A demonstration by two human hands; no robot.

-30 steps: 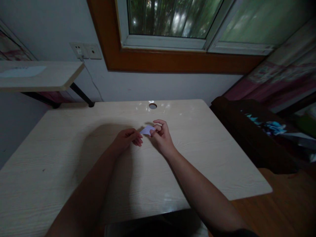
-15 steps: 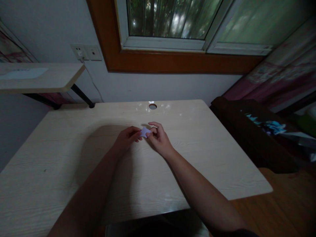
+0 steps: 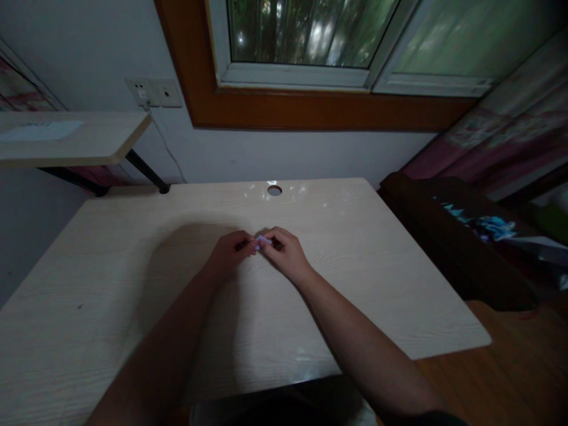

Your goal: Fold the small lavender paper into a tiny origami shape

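A small piece of folded pale purple paper [image 3: 264,239] is held between my two hands, just above the middle of the desk [image 3: 346,307]. My left hand [image 3: 231,249] pinches its left edge between thumb and fingers. From the other side my right hand [image 3: 284,251] grips it, the thumb lying across its front and the fingers curled behind. Much of the paper is hidden by my fingertips, so its exact folded shape cannot be made out.
Behind the hands the desk has a round cable hole [image 3: 274,190]. A raised shelf [image 3: 102,139] with a paper sheet [image 3: 42,131] stands at the left on black legs. A cord [image 3: 166,145] hangs from the wall socket [image 3: 142,93]. To the right is a dark wooden piece of furniture [image 3: 444,236].
My right index finger, raised before, has come down onto the paper. Less of the paper shows now, and both hands sit slightly lower in the picture.
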